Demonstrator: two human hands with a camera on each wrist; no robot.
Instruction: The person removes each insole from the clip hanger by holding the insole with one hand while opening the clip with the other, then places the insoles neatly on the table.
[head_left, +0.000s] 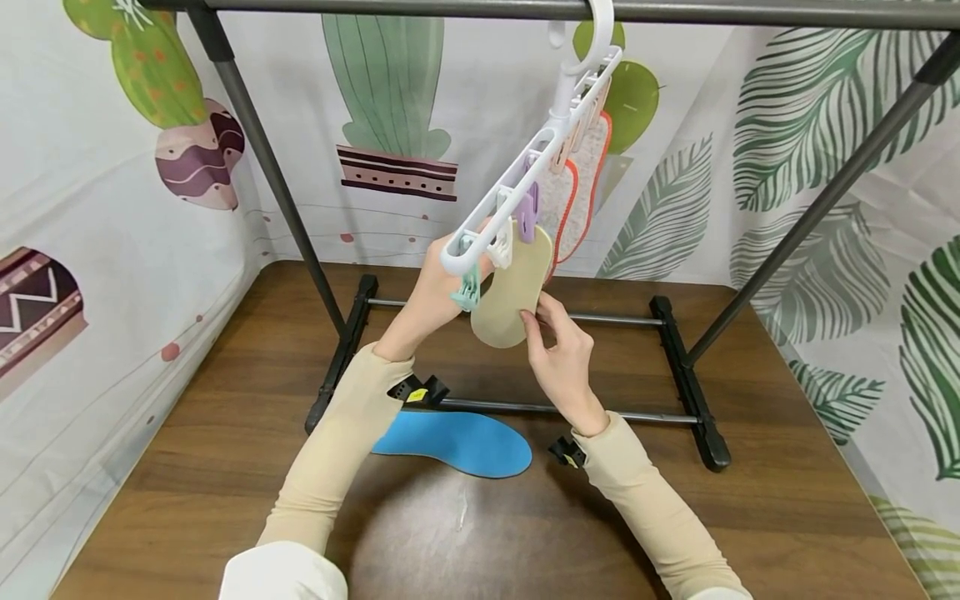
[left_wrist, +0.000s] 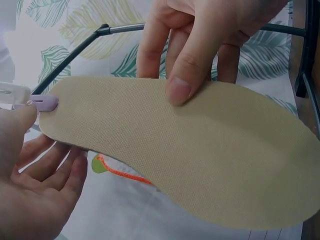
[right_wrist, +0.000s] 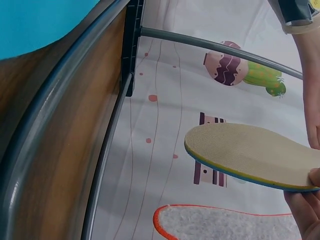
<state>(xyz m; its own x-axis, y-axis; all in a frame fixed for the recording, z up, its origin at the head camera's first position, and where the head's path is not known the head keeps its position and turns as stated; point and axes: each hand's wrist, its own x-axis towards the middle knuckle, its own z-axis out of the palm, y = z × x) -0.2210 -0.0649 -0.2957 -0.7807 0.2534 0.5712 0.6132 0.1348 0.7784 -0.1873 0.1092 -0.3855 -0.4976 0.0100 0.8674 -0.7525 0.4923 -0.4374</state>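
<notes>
We see a beige insole (head_left: 512,287) hanging upright, heel end up, beneath the front part of a white hanger (head_left: 558,125), with a purple clip (head_left: 528,212) closed over its top end. The right hand (head_left: 561,354) pinches the insole's side edge lower down, thumb on the beige face and fingers behind; from the right wrist we also see yellow and blue layers along its rim. The left hand (head_left: 431,287) is up at the insole's top end, its thumb by the purple clip and its other fingers loosely bent behind the insole; since the clips partly hide it, we cannot tell whether it grips anything. A white clip (head_left: 502,246) and a mint clip (head_left: 467,290) hang just beside that hand. Farther back on the hanger we find two grey insoles (head_left: 590,167) edged in orange. The hanger hooks over the top bar of a dark rack (head_left: 277,192) standing on a brown table (head_left: 225,433). A blue insole (head_left: 465,443) lies flat on the table, nearer us than the rack's front rail.
</notes>
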